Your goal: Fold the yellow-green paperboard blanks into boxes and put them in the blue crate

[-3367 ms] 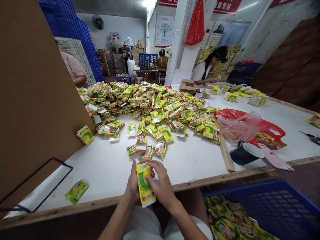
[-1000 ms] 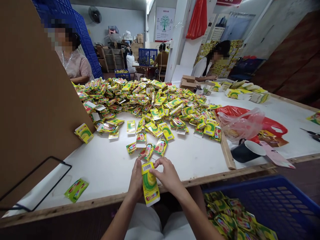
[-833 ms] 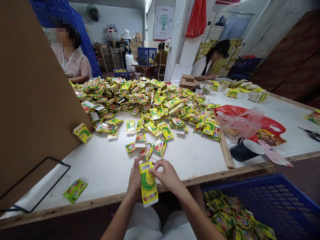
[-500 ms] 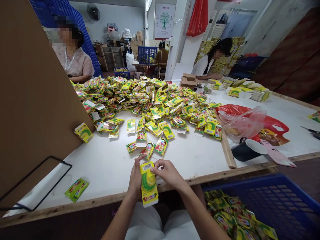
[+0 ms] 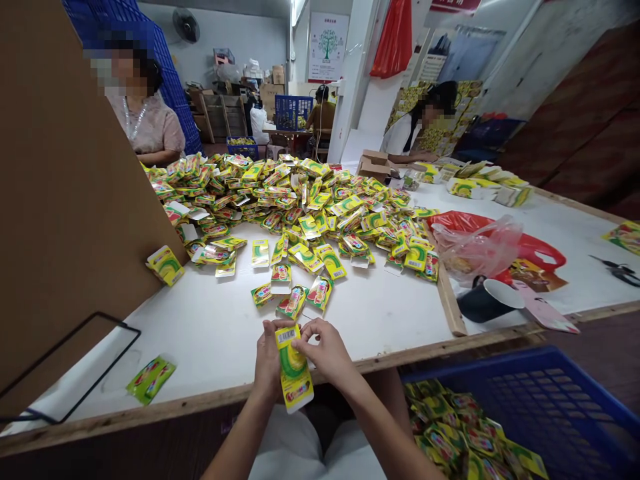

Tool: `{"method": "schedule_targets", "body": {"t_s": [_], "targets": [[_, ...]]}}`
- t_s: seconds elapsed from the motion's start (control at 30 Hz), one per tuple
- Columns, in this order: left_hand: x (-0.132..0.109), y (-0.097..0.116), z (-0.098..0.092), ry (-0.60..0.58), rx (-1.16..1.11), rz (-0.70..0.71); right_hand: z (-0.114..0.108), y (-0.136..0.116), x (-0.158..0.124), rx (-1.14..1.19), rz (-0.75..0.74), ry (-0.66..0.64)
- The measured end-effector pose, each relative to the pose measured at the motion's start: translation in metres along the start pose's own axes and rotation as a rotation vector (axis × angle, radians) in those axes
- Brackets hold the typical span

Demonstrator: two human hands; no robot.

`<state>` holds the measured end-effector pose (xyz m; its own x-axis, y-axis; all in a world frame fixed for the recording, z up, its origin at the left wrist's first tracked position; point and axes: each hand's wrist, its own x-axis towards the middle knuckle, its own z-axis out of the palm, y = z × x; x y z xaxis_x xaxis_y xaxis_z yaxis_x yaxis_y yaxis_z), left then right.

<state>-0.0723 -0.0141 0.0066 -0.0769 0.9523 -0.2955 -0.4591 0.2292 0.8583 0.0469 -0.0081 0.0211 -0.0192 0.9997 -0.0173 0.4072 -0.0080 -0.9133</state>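
Between my hands, over the table's front edge, is a yellow and green box (image 5: 294,370) with a barcode near its top and a flap at its lower end. My left hand (image 5: 269,357) grips the box along its left side. At the upper right side of the box, the thumb and fingers of my right hand (image 5: 325,350) are closed on its edge. Just beyond my hands lie a few loose boxes (image 5: 293,302), and behind them rises a large pile of similar boxes (image 5: 270,193). A green packet (image 5: 151,379) rests on the table at the left.
On the white table (image 5: 215,340) a cardboard sheet (image 5: 85,167) and a black wire frame (image 5: 113,320) stand left. A wooden strip (image 5: 451,303), dark cup (image 5: 490,301) and red bag (image 5: 540,248) are right. Below right is a blue basket (image 5: 560,393) of boxes. Other people sit around.
The view has shifted slightly. Both hands still hold the box, which is tilted a little more, and the fingers of my left hand have drawn in behind its top.
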Motion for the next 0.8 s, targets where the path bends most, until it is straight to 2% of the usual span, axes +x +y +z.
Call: {"method": "schedule_targets", "body": {"t_s": [0.13,0.2,0.33,0.43,0.5,0.57,0.67,0.73,0.8], "targets": [[0.004,-0.001,0.0,0.023,0.009,-0.031,0.001,0.002,0.0,-0.031,0.002,0.008],[0.006,0.0,0.0,0.025,-0.052,-0.075,-0.001,0.008,-0.006,0.004,-0.044,0.028],[0.01,0.001,0.001,-0.019,-0.288,-0.271,-0.01,0.022,-0.027,-0.076,-0.33,0.065],[0.008,-0.003,0.008,-0.073,-0.352,-0.433,-0.02,0.025,-0.04,-0.252,-0.551,-0.025],[0.005,-0.008,0.016,-0.149,-0.303,-0.477,-0.027,0.024,-0.041,-0.286,-0.626,-0.071],[0.002,-0.012,0.023,-0.198,-0.187,-0.397,-0.034,0.022,-0.035,-0.242,-0.59,-0.025],[-0.001,-0.015,0.027,-0.178,0.074,-0.027,-0.041,0.024,-0.021,-0.109,-0.354,0.095],[-0.004,-0.015,0.024,-0.235,0.226,0.187,-0.043,0.028,-0.015,-0.003,-0.225,0.045],[-0.006,-0.015,0.021,-0.325,0.325,0.289,-0.041,0.032,-0.013,0.138,-0.164,-0.012]]}}
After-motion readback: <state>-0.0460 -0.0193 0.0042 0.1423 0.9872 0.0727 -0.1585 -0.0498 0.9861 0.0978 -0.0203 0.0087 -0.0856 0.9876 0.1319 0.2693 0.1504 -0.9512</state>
